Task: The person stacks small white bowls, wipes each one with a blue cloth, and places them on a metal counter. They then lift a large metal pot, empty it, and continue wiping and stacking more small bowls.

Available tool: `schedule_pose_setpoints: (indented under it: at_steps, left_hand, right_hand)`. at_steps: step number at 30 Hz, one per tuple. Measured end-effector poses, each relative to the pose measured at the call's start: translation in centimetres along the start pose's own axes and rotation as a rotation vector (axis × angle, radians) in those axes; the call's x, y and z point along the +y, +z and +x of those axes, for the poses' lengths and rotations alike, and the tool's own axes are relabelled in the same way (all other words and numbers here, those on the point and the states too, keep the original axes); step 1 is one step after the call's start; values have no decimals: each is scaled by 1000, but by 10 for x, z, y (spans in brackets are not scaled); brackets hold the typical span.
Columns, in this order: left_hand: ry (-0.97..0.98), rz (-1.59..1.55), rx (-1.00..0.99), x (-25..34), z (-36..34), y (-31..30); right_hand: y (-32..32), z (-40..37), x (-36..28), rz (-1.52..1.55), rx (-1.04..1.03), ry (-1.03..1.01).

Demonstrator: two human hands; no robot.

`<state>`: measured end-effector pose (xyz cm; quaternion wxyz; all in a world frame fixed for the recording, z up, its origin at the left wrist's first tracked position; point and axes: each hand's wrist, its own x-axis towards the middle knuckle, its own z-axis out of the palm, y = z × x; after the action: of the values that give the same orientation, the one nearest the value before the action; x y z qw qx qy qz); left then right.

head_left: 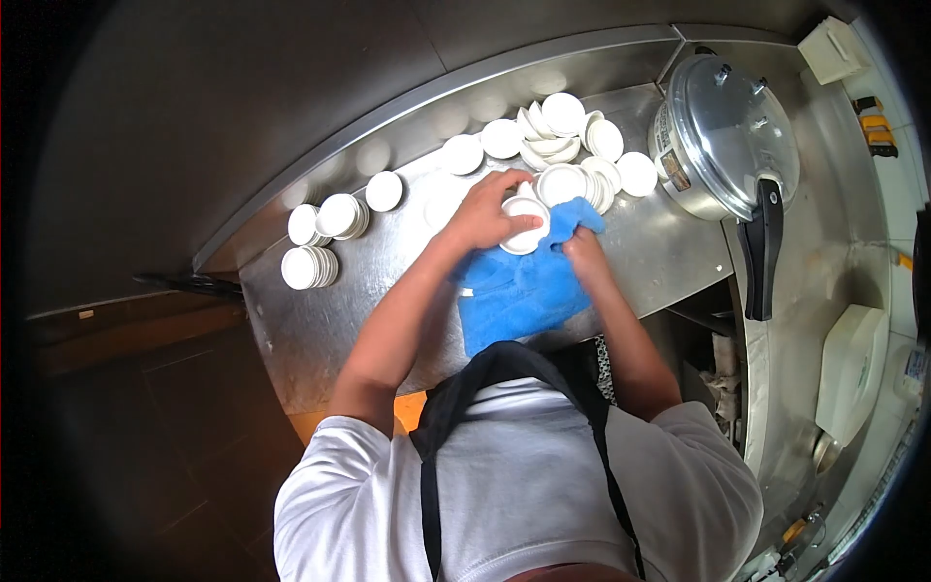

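My left hand [482,213] grips a small white dish [519,239] by its rim, thumb over the near face and fingers round the far side. My right hand [585,248] is closed on a bunched blue cloth [529,296], one corner of which touches or nearly touches the dish's right side. The rest of the cloth lies spread on the steel counter [388,262] below both hands. Just beyond the hands, a leaning row of white dishes [561,184] and a loose heap of dishes [550,150] sit close together.
Stacks of white dishes [310,267] stand at the counter's left, with single dishes along the raised back edge. On the right is a large metal pressure cooker [722,136], its black handle [761,252] pointing toward me. A white box [834,50] stands in the far right corner.
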<state>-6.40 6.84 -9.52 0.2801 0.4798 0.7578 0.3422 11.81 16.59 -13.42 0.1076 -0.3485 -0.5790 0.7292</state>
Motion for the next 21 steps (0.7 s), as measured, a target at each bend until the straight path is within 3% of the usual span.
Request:
schedule_pose_setpoints:
  at_steps: [2, 4, 8, 11, 13, 16, 17, 21]
  left_hand:
    - [-114, -15, 99, 12, -20, 11]
    - [-69, -8, 234, 12, -36, 23]
    - [-213, -263, 243, 12, -57, 27]
    - [-236, -453, 252, 3, -65, 32]
    - [-175, -632, 297, -8, -68, 36]
    - [-347, -690, 291, -24, -61, 41]
    - [-510, -485, 236, -19, -60, 40]
    - [-449, -304, 307, -5, -53, 31]
  right_hand:
    - [10, -8, 0, -164, 22, -195]
    - [17, -13, 6, -408, -34, -473]
    - [20, -14, 17, -517, -59, -609]
    - [17, -17, 17, -353, -130, -362]
    - [18, -18, 24, -325, -113, -428]
    - [9, -17, 40, -311, -130, -398]
    - [5, -17, 46, -311, -143, -366]
    - [-3, -14, 59, -54, 0, -90]
